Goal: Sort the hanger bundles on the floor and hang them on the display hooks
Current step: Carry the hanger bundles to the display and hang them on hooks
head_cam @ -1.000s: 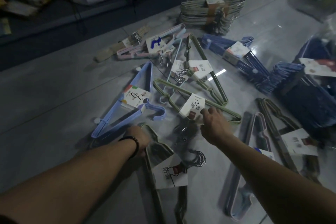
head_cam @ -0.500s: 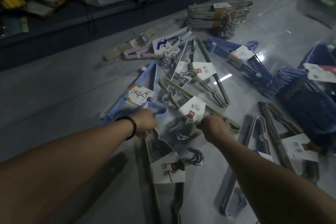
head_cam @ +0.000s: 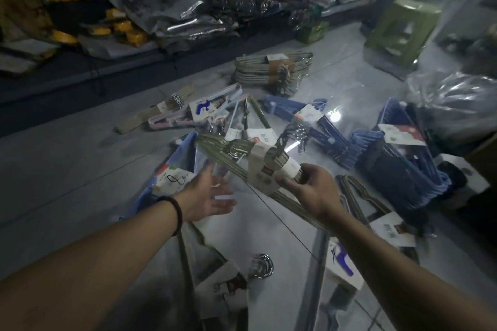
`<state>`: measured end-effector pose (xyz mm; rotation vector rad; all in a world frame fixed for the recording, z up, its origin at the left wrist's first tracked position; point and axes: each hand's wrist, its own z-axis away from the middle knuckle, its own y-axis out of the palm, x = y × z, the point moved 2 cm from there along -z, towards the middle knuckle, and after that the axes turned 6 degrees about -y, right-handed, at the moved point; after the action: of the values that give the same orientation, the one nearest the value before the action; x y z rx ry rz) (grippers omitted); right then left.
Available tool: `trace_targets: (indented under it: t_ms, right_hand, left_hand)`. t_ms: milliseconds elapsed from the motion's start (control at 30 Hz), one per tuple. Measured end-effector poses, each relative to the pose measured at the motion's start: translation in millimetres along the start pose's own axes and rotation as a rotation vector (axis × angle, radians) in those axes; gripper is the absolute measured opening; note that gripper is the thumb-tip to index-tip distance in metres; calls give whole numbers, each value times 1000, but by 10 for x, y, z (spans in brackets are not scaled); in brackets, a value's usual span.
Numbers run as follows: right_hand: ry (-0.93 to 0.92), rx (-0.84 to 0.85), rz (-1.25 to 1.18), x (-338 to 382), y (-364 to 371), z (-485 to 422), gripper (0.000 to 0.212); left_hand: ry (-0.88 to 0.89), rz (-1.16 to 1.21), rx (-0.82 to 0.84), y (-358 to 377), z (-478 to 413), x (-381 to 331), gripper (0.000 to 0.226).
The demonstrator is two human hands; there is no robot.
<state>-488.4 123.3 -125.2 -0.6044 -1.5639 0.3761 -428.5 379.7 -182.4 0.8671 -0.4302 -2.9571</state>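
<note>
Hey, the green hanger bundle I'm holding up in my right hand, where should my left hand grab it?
I'd take the free end of the green hanger bundle, coming from below with the left hand. The right hand grips it at the paper band, so that long arm juts out leftward unsupported, and the open left palm is just beneath it.

Free room: bare grey floor (head_cam: 67, 169) along the left, running up to the dark shelf base (head_cam: 80, 80), and a narrow bare patch at lower centre. Obstacles, centre: light blue hanger bundle (head_cam: 185, 158), green hanger bundle (head_cam: 220, 153) held off the floor in the right hand (head_cam: 309, 191), pink bundle (head_cam: 166, 124) and wooden hangers (head_cam: 139, 119) behind; near edge, chrome hooks (head_cam: 262, 267). Obstacles, right: dark blue hanger bundles (head_cam: 403, 169) crowded close together, plastic bag (head_cam: 457, 94) and green stool (head_cam: 403, 27) beyond; a grey-green stack (head_cam: 269, 72) lies at the far end.
</note>
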Motion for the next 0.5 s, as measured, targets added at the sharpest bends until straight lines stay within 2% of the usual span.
trace_targets:
  t_ms: [33, 100, 167, 267, 333, 400, 500]
  right_hand:
    - [3, 13, -74, 67, -26, 6, 23]
    - [14, 40, -182, 152, -42, 6, 23]
    - [70, 90, -278, 190, -36, -12, 38]
    - [70, 187, -435, 161, 2, -27, 75]
    - [-46, 193, -473, 150, 46, -17, 76]
    - [-117, 113, -467, 111, 90, -23, 67]
    - [-127, -20, -356, 82, 163, -37, 62]
  left_hand:
    - [-20, 113, 74, -24, -4, -22, 85]
    - [-68, 220, 265, -92, 62, -61, 84]
    - [-124, 169, 467, -141, 213, -120, 81]
    - [-260, -44, 769, -132, 465, -186, 110]
    - [-347, -97, 929, -85, 591, -220, 114]
    - [-390, -111, 963, -48, 655, -271, 97]
    - [-294, -159, 857, 3, 710, -335, 65]
